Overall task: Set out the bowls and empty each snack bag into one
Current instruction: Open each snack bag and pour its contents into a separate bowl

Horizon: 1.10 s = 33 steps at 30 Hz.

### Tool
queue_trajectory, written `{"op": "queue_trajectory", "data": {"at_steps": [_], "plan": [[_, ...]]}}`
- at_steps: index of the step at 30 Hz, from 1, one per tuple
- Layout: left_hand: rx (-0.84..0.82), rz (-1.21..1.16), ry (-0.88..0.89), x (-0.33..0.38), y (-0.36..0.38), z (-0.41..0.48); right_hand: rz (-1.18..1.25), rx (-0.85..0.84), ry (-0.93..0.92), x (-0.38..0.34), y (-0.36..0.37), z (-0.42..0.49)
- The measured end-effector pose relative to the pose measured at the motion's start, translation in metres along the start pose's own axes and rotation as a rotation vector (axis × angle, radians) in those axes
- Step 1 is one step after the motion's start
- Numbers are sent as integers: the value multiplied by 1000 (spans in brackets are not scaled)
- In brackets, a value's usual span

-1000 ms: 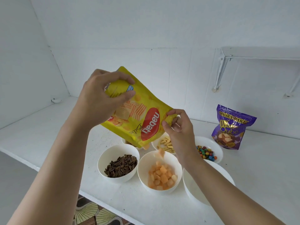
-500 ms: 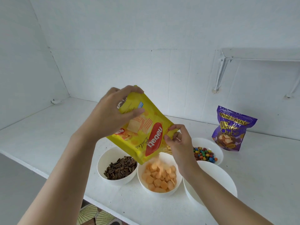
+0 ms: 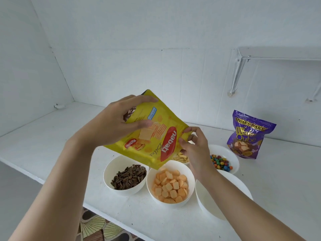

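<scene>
1. The left hand (image 3: 118, 122) grips the raised end of the yellow bag (image 3: 156, 141), fingers curled over its top edge and thumb on its face. The right hand (image 3: 194, 148) pinches the bag's right-hand edge.
2. The bag hangs tilted, its low corner at the back rim of the middle bowl (image 3: 173, 205), which holds orange squares (image 3: 171, 186). Whether bag and rim touch cannot be told.
3. Just to the left stands a bowl (image 3: 111, 168) of dark striped seeds (image 3: 129, 176). Just to the right stands an empty bowl (image 3: 208, 197), partly covered by the right forearm.
4. Behind the front row, a bowl (image 3: 231, 156) of coloured candies (image 3: 220, 163) sits beside the right wrist. The bag and right hand hide most of another bowl, showing only pale sticks (image 3: 180, 157).
5. A purple bag (image 3: 250, 134) stands upright near the back wall, well apart from the bowls.
6. The tabletop (image 3: 52, 136) lies bare to the left and in front of the purple bag. Its front edge runs close to the front bowls, with patterned floor (image 3: 97, 226) below.
7. A shelf bracket (image 3: 238, 72) hangs on the wall above the purple bag.
</scene>
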State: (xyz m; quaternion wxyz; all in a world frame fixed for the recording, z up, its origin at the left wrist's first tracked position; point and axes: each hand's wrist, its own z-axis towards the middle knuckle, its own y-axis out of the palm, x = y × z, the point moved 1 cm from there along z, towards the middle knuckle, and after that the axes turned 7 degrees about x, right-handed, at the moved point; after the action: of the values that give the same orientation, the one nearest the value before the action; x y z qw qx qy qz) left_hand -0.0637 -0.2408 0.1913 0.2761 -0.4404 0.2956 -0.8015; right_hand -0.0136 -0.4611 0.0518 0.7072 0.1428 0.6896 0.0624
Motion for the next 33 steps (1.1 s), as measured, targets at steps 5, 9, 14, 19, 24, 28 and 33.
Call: {"op": "queue_trajectory", "data": {"at_steps": [5,9,14,19,24,28,33], "plan": [[-171,-64,-69,-12,2,-6,-81,-23,87,18,-4,4],[-21,-21,-127,-24,16,-11,-129,45,63,24,-7,5],[194,-162,-286,-35,24,-22,-98,28,11,7,-9,3],[334,-212,-288,-45,31,-34,-61,-158,20,7,-8,-5],[458,-340,-337,-63,52,-54,-230,-339,-29,24,-8,-10],[523,-355,-393,-68,63,-66,-379,-424,-88,27,-7,-12],[375,-364,-409,-61,57,-71,-392,-395,-102,32,-4,-12]]}}
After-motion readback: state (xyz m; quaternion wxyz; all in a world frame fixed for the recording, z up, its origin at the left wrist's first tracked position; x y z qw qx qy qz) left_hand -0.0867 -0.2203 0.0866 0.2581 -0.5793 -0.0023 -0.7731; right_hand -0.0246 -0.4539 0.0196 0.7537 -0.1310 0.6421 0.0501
